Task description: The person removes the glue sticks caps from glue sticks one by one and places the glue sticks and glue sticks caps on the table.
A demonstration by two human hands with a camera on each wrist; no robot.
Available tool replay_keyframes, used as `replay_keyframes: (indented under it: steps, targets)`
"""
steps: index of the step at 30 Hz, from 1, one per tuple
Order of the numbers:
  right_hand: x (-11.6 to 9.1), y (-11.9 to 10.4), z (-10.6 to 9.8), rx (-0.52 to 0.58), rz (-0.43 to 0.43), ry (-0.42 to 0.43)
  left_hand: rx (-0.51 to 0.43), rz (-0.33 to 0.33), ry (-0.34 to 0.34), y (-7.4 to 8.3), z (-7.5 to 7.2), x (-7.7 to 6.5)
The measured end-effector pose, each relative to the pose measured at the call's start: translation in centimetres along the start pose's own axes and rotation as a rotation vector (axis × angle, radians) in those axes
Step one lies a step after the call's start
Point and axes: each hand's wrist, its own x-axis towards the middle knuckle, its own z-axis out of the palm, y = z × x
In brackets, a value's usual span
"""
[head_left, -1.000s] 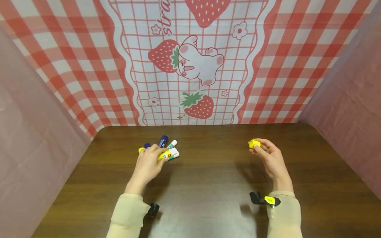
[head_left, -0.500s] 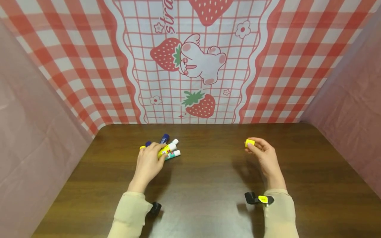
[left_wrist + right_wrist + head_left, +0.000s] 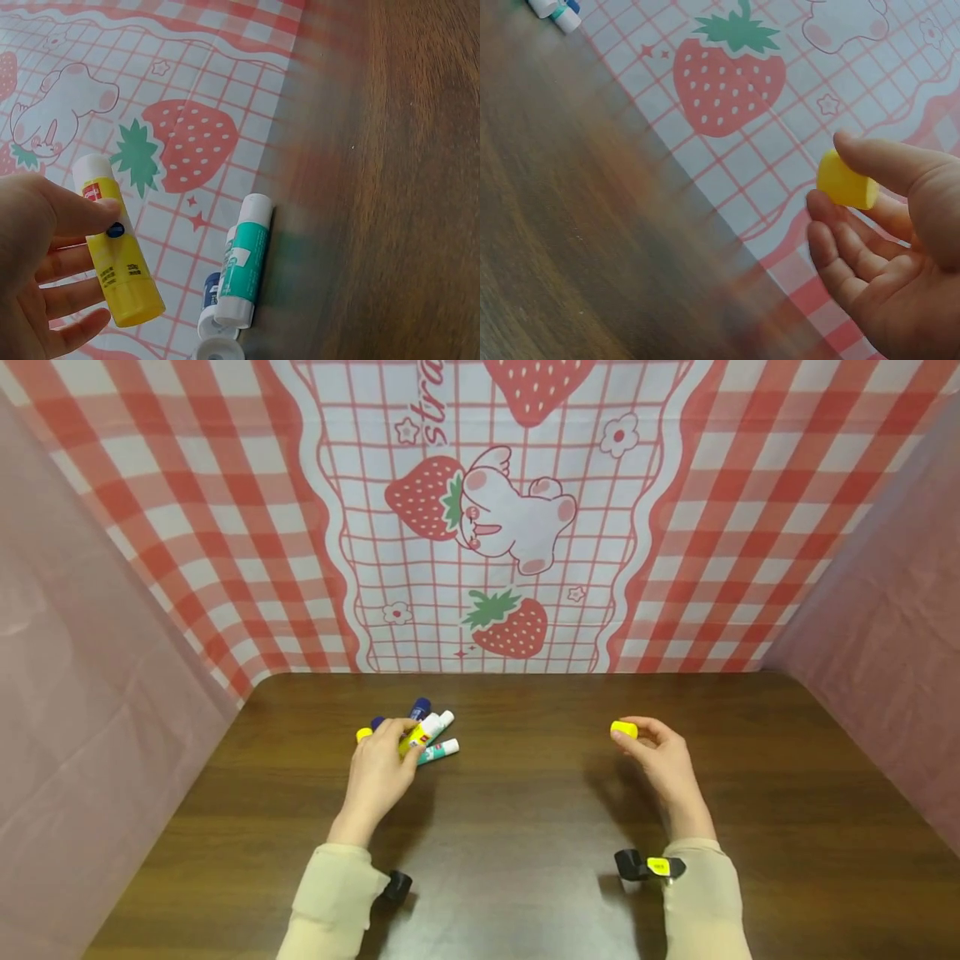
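One yellow glue stick (image 3: 124, 262) is gripped between the thumb and fingers of the left hand (image 3: 378, 772), above the desk (image 3: 517, 810) near other glue sticks (image 3: 244, 262); a yellow cap (image 3: 845, 180) is pinched in the right hand (image 3: 666, 768), well apart. Sound technique probably means pinching the cap lightly by its sides and holding the stick steady, white end unobstructed.

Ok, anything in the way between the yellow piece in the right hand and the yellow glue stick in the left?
Nothing visible blocks the gap from the yellow piece until the white-ended green sticks, which lie close by the yellow glue stick, apparently lower.
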Motion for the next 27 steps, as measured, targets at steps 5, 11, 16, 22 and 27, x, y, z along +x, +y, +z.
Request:
replay_keyframes:
  steps: [5,11,16,22,27]
  targets:
    - [-0.2,-0.1,-0.1,-0.065,0.024,0.022,0.005,-0.014,0.011,-0.1,0.0,0.1]
    - [0.0,0.2,0.7,-0.131,-0.035,-0.005,0.004,-0.037,0.005,-0.1,0.3,-0.1]
    - [0.2,0.4,2.4,-0.253,-0.103,-0.067,0.011,-0.031,-0.01,0.2,0.8,-0.2]
    - [-0.1,0.0,4.5,-0.306,-0.118,-0.166,-0.008,0.028,0.002,0.7,1.6,-0.3]
    - [-0.4,-0.2,5.9,-0.372,-0.118,-0.196,-0.035,0.058,-0.019,1.3,2.4,-0.6]
